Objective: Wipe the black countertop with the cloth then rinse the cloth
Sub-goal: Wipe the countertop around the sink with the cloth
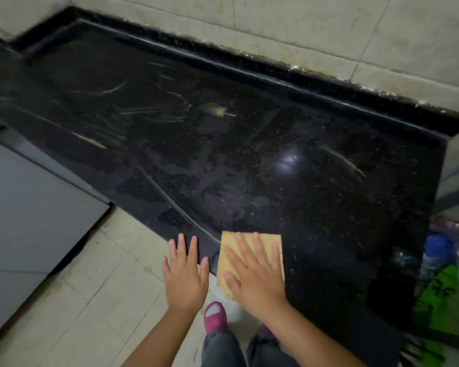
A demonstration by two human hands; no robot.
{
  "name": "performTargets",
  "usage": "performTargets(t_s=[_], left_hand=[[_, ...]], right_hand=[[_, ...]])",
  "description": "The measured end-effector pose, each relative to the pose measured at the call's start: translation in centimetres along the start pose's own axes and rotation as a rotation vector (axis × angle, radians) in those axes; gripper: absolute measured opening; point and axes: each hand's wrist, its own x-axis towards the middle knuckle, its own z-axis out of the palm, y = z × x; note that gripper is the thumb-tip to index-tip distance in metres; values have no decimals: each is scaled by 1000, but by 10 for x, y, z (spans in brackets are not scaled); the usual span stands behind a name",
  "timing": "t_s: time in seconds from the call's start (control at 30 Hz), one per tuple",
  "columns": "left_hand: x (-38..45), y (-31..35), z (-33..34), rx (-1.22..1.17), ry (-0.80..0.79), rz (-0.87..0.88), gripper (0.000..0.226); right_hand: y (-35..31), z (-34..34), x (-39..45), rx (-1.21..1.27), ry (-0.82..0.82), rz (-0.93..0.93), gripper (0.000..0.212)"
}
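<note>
At the bottom stand 2 legs in grey trousers and a pink shoe (214, 316) on the pale tiled floor (96, 292). The right hand (252, 274) presses flat, fingers spread straight, on the tan cloth (272, 241), which lies at the near edge of the black countertop (249, 154). The left hand (184, 271) is open beside it, fingers straight over that edge. Smears and streaks cross the countertop; a tiled wall (302, 25) rises behind.
</note>
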Motion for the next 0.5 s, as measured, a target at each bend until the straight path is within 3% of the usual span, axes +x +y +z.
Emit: performTargets(t_s=[0.07,0.13,0.27,0.37,0.5], left_hand=[[1,0,-2,13,-58,-12,87],[2,-1,-1,21,-60,-7,77],[3,-2,1,44,-76,6,72],[2,-2,1,48,-99,7,72],[4,-4,0,68,-86,9,71]], right_hand=[[20,10,-26,-20,15,-62,51],[58,15,-50,-83,101,-5,48],[106,-12,-40,-122,34,312,49],[90,-34,23,17,-96,503,53],[23,-38,94,54,-165,224,52]])
